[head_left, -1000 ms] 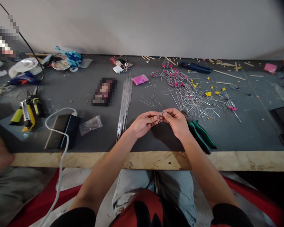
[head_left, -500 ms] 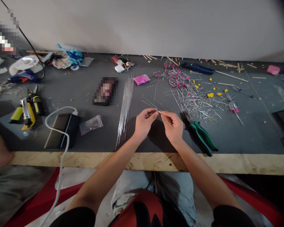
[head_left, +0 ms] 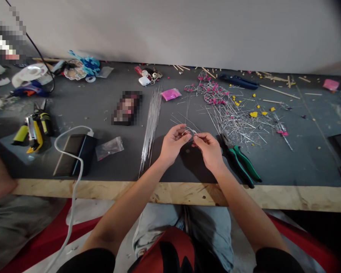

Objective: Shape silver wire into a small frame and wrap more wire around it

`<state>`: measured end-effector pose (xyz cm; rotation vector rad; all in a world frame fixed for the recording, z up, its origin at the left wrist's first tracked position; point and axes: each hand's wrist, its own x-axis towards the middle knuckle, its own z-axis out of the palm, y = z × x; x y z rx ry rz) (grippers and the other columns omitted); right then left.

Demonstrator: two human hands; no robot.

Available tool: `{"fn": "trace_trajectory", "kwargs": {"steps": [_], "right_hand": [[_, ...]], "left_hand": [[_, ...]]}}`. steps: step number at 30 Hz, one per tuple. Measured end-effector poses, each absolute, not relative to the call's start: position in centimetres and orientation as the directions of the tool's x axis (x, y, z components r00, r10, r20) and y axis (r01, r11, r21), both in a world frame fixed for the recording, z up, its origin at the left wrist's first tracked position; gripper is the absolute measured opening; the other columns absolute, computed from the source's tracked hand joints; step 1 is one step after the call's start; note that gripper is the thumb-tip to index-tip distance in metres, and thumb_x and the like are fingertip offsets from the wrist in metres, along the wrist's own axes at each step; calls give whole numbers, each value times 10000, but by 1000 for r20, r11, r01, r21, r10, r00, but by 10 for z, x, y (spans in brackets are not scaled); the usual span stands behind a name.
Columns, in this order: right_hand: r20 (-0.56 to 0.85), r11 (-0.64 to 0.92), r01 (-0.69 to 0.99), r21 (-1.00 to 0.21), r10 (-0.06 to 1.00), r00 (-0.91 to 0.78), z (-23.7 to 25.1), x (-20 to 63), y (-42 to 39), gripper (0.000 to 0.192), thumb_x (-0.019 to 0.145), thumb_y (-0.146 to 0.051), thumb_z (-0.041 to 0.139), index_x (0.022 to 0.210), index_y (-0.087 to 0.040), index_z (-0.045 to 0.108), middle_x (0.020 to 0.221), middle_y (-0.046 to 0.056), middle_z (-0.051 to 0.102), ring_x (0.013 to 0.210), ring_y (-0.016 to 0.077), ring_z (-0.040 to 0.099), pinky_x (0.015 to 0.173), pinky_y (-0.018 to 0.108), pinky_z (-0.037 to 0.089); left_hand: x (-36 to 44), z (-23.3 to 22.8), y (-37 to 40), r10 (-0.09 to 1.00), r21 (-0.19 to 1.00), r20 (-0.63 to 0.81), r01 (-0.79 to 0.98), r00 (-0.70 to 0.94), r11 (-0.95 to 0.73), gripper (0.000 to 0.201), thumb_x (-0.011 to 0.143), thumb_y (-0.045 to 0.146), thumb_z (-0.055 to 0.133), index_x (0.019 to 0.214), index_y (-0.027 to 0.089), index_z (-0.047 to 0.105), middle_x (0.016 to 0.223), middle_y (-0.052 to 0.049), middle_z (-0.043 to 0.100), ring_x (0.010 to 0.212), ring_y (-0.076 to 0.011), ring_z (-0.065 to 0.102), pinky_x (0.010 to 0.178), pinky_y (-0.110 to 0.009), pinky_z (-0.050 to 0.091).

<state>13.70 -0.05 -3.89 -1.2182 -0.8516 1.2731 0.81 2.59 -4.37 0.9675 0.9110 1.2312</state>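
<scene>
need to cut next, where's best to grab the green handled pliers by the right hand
Take the green-handled pliers by the two handles, coming from the table's near edge: the handles point toward the person and lie bare, while the jaws point into the wire pile. The right hand is closest.

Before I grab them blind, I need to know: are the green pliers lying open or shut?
Shut, or nearly: the pliers lie flat right of the right hand, both green handles running close side by side. The jaw tips are too dark to tell.

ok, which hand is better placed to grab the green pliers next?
Right. The right hand sits just beside the green pliers on the mat; the left hand is farther off. Both pinch the small wire piece.
</scene>
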Motion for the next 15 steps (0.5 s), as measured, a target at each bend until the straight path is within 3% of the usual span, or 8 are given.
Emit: {"fn": "trace_trajectory", "kwargs": {"steps": [3,9,15], "right_hand": [[-174,-136,-248,-959,975,141,-40,137,-1,188,688,-350,689,797,-212,623,765,-14,657,718,141,617,755,328,491],[4,-39,219,-975,982,191,-35,141,-4,150,723,-349,634,748,-201,643,770,7,627,709,146,561,691,290,444],[-96,-106,164,-981,993,70,-32,144,-5,191,725,-378,630,769,-192,639,699,-13,621,658,132,548,633,267,422]], "left_hand": [[10,-45,25,966,921,-83,-352,243,168,253,714,281,702,926,166,629,866,-27,642,776,-121,607,758,-303,522],[11,-44,23,951,935,-147,-276,271,223,197,731,321,663,821,159,595,803,-6,586,743,-117,572,669,-279,531],[5,-43,26,942,974,-87,-171,323,149,91,713,162,608,788,160,558,786,8,571,734,-85,539,715,-232,440]]}}
